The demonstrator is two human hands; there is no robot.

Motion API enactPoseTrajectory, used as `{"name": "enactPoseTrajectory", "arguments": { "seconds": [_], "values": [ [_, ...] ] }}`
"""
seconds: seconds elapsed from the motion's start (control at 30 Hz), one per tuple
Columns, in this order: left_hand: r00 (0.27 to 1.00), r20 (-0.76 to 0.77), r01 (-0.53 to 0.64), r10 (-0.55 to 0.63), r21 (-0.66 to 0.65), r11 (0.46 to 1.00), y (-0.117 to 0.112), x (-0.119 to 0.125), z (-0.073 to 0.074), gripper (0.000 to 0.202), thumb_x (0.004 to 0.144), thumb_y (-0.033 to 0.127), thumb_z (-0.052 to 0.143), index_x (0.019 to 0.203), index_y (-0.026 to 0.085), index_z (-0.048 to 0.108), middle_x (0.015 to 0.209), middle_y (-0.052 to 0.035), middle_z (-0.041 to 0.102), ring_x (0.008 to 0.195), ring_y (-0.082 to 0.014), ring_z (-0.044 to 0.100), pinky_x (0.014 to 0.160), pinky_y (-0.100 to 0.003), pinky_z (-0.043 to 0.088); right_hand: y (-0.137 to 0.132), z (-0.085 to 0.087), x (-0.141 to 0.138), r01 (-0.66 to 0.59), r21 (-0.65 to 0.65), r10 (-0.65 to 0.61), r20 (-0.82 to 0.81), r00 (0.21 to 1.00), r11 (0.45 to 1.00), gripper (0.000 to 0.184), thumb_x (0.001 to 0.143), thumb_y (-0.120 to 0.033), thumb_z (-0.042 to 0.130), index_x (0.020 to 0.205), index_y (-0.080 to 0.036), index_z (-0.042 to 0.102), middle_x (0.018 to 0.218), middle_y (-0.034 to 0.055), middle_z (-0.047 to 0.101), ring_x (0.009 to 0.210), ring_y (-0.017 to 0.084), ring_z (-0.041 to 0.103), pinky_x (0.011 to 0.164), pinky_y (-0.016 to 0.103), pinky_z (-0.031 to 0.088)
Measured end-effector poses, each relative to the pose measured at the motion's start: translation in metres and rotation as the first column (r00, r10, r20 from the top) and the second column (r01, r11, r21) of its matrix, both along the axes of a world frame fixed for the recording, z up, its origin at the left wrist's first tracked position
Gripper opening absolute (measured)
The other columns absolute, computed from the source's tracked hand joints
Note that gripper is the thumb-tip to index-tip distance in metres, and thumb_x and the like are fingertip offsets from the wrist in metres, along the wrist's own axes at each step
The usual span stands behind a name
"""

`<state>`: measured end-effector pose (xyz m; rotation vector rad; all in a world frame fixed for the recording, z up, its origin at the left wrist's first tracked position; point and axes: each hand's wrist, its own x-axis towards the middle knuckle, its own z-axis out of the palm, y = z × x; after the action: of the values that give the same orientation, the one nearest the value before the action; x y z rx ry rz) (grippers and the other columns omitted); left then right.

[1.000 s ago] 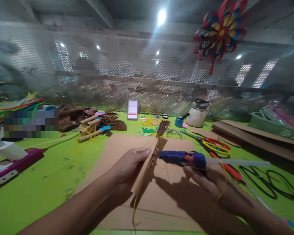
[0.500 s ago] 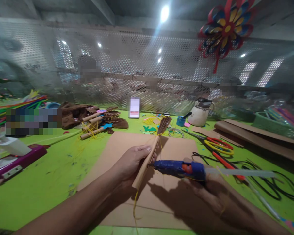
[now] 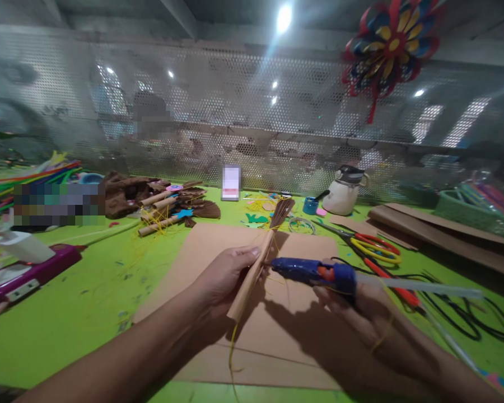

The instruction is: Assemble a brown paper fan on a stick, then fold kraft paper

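Note:
My left hand [image 3: 229,277] is closed round a rolled brown paper tube [image 3: 247,291], thumb on top. From the tube's far end sticks a pleated dark brown paper piece [image 3: 283,212], and a yellow string [image 3: 231,352] hangs from its near end. My right hand [image 3: 357,310] grips a blue hot glue gun [image 3: 298,271], with a clear glue stick [image 3: 424,286] jutting from its back. The nozzle is at the tube's right side, by my left fingertips; whether it touches cannot be made out. Beneath both hands lies a brown paper sheet [image 3: 185,274].
Similar brown tubes [image 3: 155,226] with yellow string lie at the back left. Scissors [image 3: 361,243], a black cord [image 3: 457,322] and a folded brown sheet [image 3: 437,232] are on the right. A purple power strip [image 3: 63,260] sits left; a kettle [image 3: 341,193] and phone [image 3: 231,183] stand behind.
The glue gun in my right hand has moved slightly up along the tube and a little to the right. My left hand keeps its hold on the tube.

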<state>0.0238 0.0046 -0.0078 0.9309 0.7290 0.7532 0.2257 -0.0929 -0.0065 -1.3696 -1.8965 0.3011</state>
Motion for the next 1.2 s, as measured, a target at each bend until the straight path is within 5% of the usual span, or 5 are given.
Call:
{"name": "enactPoseTrajectory", "arguments": {
  "seconds": [0.2, 0.63, 0.9, 1.03, 1.2],
  "values": [
    [0.999, 0.033, 0.007, -0.007, -0.011, 1.0, 0.0, 0.001, 0.002, 0.014, 0.078, 0.017, 0.062, 0.084, 0.007, 0.07, 0.065, -0.0053, 0.061, 0.054, -0.0076, 0.05, 0.054, -0.018, 0.039, 0.003, -0.006, 0.003, 0.037, -0.044, -0.04, -0.054, 0.998, 0.998, 0.022, 0.09, -0.035, 0.046, 0.087, -0.02, 0.061, 0.076, 0.0041, 0.066, 0.068, 0.017, 0.063, 0.061, 0.026, 0.054],
    [0.999, 0.033, 0.014, -0.015, 0.016, 1.0, 0.003, -0.002, -0.004, 0.015, 0.08, 0.02, 0.063, 0.086, 0.008, 0.068, 0.066, -0.0052, 0.059, 0.054, -0.0092, 0.049, 0.051, -0.021, 0.039, -0.006, -0.003, -0.011, -0.161, -0.095, 0.159, -0.024, 0.987, 0.982, 0.018, 0.089, -0.035, 0.047, 0.081, -0.023, 0.058, 0.068, 0.0016, 0.062, 0.058, 0.015, 0.057, 0.049, 0.023, 0.049],
    [0.999, 0.039, 0.032, -0.031, -0.026, 0.999, 0.003, -0.001, -0.006, 0.014, 0.08, 0.017, 0.059, 0.085, 0.008, 0.068, 0.062, -0.0041, 0.058, 0.053, -0.0095, 0.051, 0.051, -0.02, 0.04, 0.0, -0.007, 0.001, -0.159, -0.038, 0.16, 0.019, 0.987, 0.987, 0.013, 0.088, -0.03, 0.049, 0.09, -0.024, 0.06, 0.078, 0.0023, 0.065, 0.071, 0.017, 0.061, 0.058, 0.024, 0.052],
    [0.998, 0.016, 0.067, -0.067, -0.024, 0.997, 0.002, -0.001, -0.005, 0.012, 0.078, 0.019, 0.062, 0.082, 0.009, 0.068, 0.058, -0.0024, 0.056, 0.048, -0.0091, 0.048, 0.046, -0.02, 0.039, -0.002, 0.002, 0.005, -0.05, 0.022, 0.048, 0.092, 0.995, 0.998, 0.018, 0.09, -0.032, 0.046, 0.082, -0.021, 0.058, 0.069, 0.0019, 0.062, 0.06, 0.015, 0.057, 0.052, 0.022, 0.047],
    [0.999, 0.013, 0.049, -0.049, -0.027, 0.998, 0.002, -0.001, -0.005, 0.013, 0.077, 0.02, 0.063, 0.081, 0.009, 0.068, 0.059, -0.0035, 0.058, 0.046, -0.0087, 0.047, 0.045, -0.02, 0.038, -0.004, 0.004, 0.001, -0.037, -0.036, 0.039, 0.053, 0.998, 0.999, 0.015, 0.089, -0.03, 0.048, 0.081, -0.022, 0.058, 0.072, 0.0023, 0.064, 0.063, 0.016, 0.059, 0.054, 0.024, 0.05]
  ]
}}
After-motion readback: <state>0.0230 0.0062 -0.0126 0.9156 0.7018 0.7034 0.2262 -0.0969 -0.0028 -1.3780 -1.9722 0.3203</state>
